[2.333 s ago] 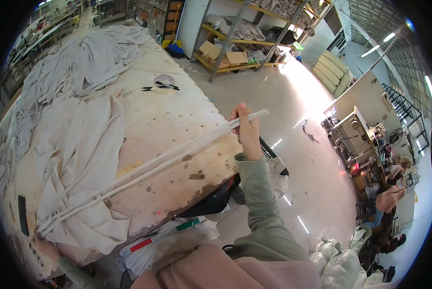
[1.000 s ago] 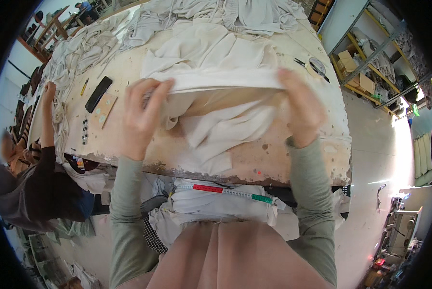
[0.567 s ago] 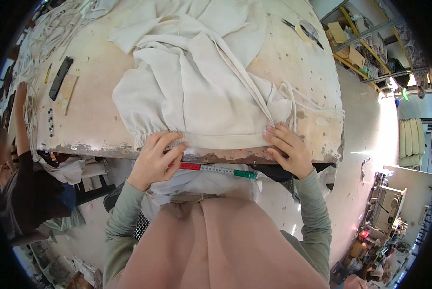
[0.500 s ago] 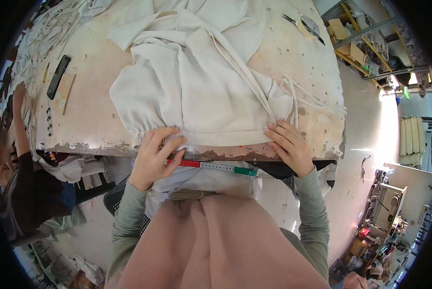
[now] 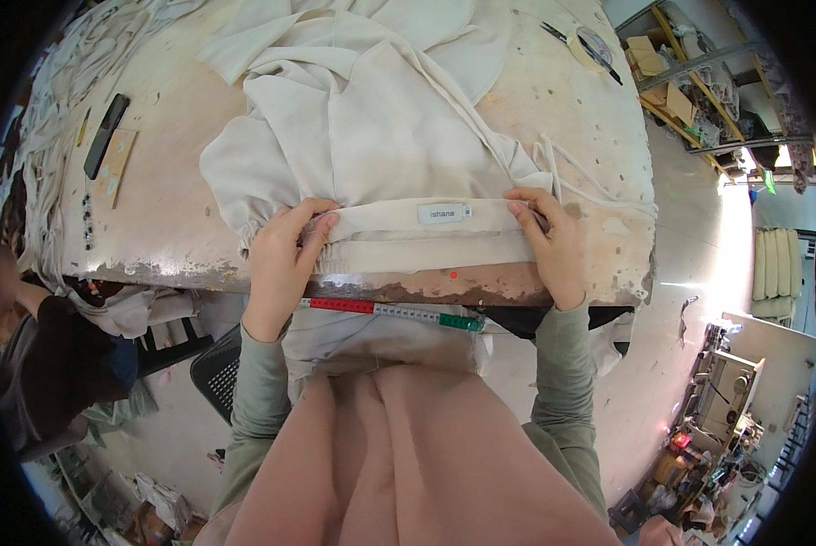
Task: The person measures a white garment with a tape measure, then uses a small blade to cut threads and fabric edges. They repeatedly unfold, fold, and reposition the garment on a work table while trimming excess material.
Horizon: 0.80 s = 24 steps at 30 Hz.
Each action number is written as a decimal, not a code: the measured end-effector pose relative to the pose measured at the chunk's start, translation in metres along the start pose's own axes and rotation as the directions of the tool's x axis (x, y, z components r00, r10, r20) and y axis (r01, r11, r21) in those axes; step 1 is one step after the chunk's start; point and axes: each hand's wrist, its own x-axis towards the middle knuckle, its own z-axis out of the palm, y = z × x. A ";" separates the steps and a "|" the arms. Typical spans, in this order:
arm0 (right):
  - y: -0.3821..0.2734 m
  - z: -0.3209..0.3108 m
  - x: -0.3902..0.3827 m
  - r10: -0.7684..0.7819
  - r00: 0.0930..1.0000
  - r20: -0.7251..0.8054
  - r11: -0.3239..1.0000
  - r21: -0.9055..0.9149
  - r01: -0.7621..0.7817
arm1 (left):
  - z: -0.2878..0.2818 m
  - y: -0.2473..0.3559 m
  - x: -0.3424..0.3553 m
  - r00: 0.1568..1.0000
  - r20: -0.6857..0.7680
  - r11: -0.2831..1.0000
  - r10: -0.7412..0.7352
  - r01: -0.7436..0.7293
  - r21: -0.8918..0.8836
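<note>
A cream garment [image 5: 399,127] lies on the worktable, its waistband [image 5: 371,218] along the near edge. The waistband is folded open, and its inner side shows a small white label [image 5: 441,213]. My left hand [image 5: 285,255] pinches the band's left end between thumb and fingers, beside some gathered fabric. At the other end my right hand [image 5: 553,241] pinches the upper edge. Thin cream ties [image 5: 590,177] trail to the right of the garment. Just below my hands, a red, white and green measuring tape [image 5: 390,312] runs along the table's front edge.
The worn table [image 5: 162,200] carries a black phone [image 5: 107,136], a wooden strip [image 5: 123,168] and cream fabric at left. Black snips [image 5: 608,68] and a tape roll [image 5: 590,50] sit at far right. Another person [image 5: 71,364] works at left. A black chair [image 5: 215,380] stands below the table.
Both hands have moved up from the table edge, lifting and turning back the waistband. The label and the band's inner side now show. The other person's arm has drawn back.
</note>
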 end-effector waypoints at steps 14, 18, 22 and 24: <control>0.006 -0.002 -0.002 -0.037 0.999 -0.009 0.998 0.042 0.038 | 0.001 0.012 0.001 0.997 -0.034 0.995 0.073 -0.070 0.077; 0.007 0.000 -0.005 -0.065 0.998 -0.020 0.997 0.044 0.066 | 0.015 0.040 0.008 0.911 -0.142 0.907 0.388 -0.349 0.237; 0.005 0.006 -0.012 -0.140 0.986 0.089 0.990 -0.021 0.142 | 0.053 0.068 0.013 0.900 0.026 0.898 0.435 -0.436 0.065; 0.004 0.008 -0.017 -0.338 0.937 0.093 0.937 -0.060 0.344 | 0.063 0.067 0.016 0.912 0.281 0.947 0.297 -0.319 0.032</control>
